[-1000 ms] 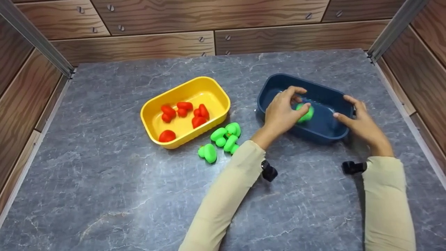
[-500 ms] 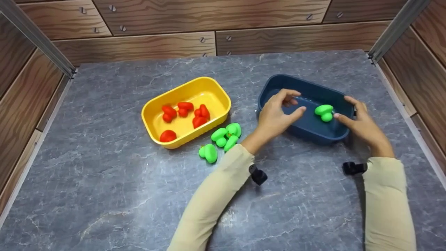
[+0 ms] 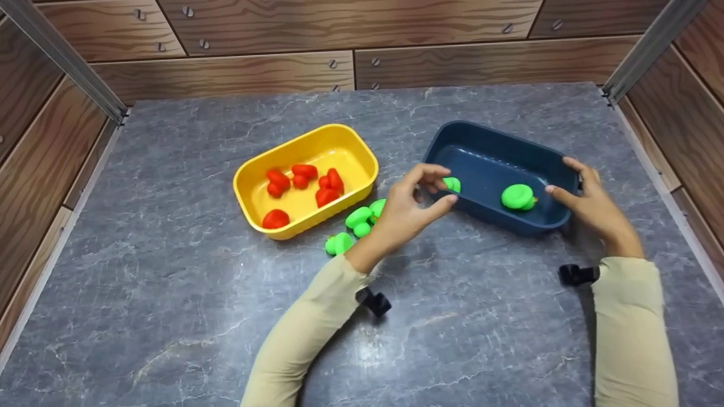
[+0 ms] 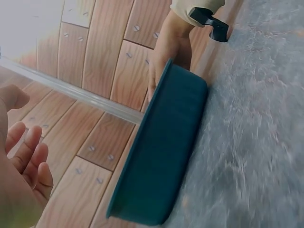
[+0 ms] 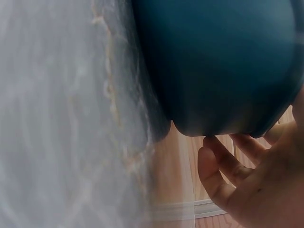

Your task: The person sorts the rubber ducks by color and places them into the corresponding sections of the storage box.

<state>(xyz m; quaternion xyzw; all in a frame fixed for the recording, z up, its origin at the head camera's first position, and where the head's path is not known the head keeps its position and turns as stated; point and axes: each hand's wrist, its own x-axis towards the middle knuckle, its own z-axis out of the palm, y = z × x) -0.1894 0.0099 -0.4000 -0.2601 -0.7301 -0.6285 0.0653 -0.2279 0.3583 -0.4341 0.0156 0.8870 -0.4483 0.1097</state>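
Note:
My left hand [image 3: 410, 206] is in the air just left of the dark blue tub [image 3: 486, 217], fingers loosely bent, thumb apart, nothing held. In the left wrist view that hand's fingers [image 4: 33, 154] show bare beside the tub. My right hand [image 3: 599, 206] grips the tub's right end, thumb over the rim, fingers along the outer wall. Inside the tub lies a green rubber duck [image 3: 517, 196]. Another green piece [image 3: 451, 185] shows at its near left, partly hidden by my left fingertips. Several green rubber ducks [image 3: 358, 217] lie on the table, partly behind my left hand.
A yellow tub [image 3: 249, 169] stands left of the blue one with several red toys [image 3: 305, 171] in it. Grey marbled tabletop [image 3: 169, 316] spreads below both. Wood-patterned walls [image 3: 271, 28] close off the back and sides.
The green duck in the tub has rolled right, then tipped over. My left hand has let go of it and moved left, out of the tub. The right hand has stayed on the rim.

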